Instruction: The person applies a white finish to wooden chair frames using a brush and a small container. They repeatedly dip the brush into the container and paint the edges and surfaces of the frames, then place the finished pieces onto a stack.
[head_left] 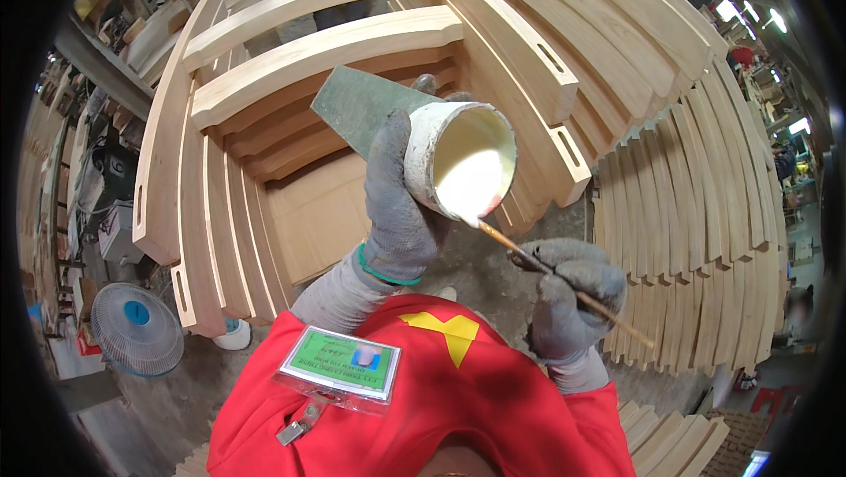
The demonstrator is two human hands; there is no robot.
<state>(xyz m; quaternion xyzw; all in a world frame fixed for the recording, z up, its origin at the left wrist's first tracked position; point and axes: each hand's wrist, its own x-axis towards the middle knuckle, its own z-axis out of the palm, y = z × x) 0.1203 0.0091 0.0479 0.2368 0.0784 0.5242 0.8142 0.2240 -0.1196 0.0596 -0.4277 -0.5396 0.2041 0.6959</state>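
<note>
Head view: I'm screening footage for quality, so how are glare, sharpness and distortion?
In the head view, the lamps at upper right glare white; in the head view, the white liquid looks nearly washed out, while the cup is fairly crisp; the head view also shows fisheye bending and a black rounded border.

Lamps (726, 11) glaring upper right; edges bent, corners black

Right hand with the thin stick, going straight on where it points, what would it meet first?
The right hand would likely meet the white cup in the left hand; the thin stick seems to touch its rim, though depth is unclear.
</note>
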